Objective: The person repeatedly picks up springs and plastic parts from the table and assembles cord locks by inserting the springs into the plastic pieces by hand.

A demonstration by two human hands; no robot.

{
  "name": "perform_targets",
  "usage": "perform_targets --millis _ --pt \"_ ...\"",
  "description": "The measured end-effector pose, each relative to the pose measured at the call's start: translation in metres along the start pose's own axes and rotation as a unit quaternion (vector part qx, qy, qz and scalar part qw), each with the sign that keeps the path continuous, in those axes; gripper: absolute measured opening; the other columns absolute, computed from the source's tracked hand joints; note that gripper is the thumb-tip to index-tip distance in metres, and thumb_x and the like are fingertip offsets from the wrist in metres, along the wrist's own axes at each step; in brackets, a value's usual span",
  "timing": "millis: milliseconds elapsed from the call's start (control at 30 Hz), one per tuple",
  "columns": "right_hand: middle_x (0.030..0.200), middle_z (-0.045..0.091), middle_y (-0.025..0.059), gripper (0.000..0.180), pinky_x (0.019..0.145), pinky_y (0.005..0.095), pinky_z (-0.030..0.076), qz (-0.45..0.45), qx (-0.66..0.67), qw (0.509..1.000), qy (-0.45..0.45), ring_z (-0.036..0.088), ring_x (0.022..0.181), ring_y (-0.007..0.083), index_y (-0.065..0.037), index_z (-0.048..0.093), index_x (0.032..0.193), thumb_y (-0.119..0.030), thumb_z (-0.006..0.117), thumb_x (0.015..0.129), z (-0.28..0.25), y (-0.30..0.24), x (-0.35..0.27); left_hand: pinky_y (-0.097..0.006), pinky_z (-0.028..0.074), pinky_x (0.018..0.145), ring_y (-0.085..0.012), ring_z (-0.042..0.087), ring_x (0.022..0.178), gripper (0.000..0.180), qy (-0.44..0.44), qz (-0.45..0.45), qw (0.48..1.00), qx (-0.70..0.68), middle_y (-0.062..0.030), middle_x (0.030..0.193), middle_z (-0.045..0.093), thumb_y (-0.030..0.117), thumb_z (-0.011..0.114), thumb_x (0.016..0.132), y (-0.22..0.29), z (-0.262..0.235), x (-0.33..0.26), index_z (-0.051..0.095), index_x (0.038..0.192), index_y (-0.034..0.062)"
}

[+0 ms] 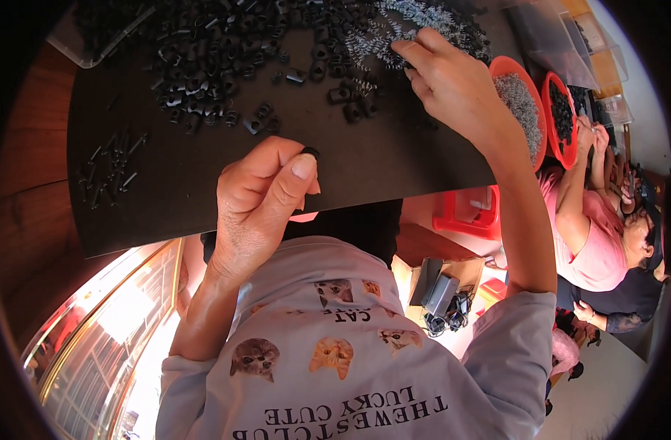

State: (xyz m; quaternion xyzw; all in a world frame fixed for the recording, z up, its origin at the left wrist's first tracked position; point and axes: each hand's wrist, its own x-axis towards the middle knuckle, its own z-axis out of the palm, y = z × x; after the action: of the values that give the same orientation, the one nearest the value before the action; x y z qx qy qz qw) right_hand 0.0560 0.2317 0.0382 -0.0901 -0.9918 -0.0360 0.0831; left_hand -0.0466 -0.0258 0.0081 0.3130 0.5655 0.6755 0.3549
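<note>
My left hand [258, 198] is closed over the near edge of the table, thumb pressed against the curled fingers. A small black plastic piece [311, 152] pokes out beside the thumb tip; most of it is hidden. My right hand [452, 81] reaches to the far right, its bent fingers apart at the edge of a heap of small metal springs [416, 22]. No spring can be made out between those fingers. Left of the springs spreads a large pile of short black plastic sleeves [211, 59], and a few loose sleeves [354, 110] lie nearer me.
Thin dark pins [104, 172] lie scattered at the table's left. Red bowls stand at the right, one with springs [518, 95], one with black parts [561, 110]. A clear tray [79, 55] is far left. Co-workers, one in a pink shirt [588, 235], sit at right.
</note>
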Motion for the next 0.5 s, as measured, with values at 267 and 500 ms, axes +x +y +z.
perform_targets --millis 267,500 --pt "0.094 0.056 0.0054 0.036 0.065 0.0405 0.053 0.009 -0.02 1.0 -0.022 0.062 0.083 0.0268 -0.01 0.062 0.115 -0.005 0.06 0.079 -0.01 -0.005 0.001 -0.019 0.041 0.054 -0.0028 0.048 0.06 0.022 -0.006 0.004 1.0 0.021 0.0002 0.071 0.06 0.021 0.056 0.097 -0.002 -0.002 -0.001 0.06 0.086 0.0027" --pt "0.092 0.055 0.0058 0.036 0.066 0.0391 0.053 -0.039 0.066 0.997 0.0 0.062 0.082 0.0258 -0.014 0.063 0.114 -0.005 0.058 0.079 -0.007 -0.021 0.005 -0.02 0.041 0.053 -0.0026 0.047 0.06 0.02 -0.003 0.003 1.0 0.029 0.0019 0.068 0.058 0.018 0.058 0.096 0.0 0.0 0.0 0.059 0.085 0.0012"
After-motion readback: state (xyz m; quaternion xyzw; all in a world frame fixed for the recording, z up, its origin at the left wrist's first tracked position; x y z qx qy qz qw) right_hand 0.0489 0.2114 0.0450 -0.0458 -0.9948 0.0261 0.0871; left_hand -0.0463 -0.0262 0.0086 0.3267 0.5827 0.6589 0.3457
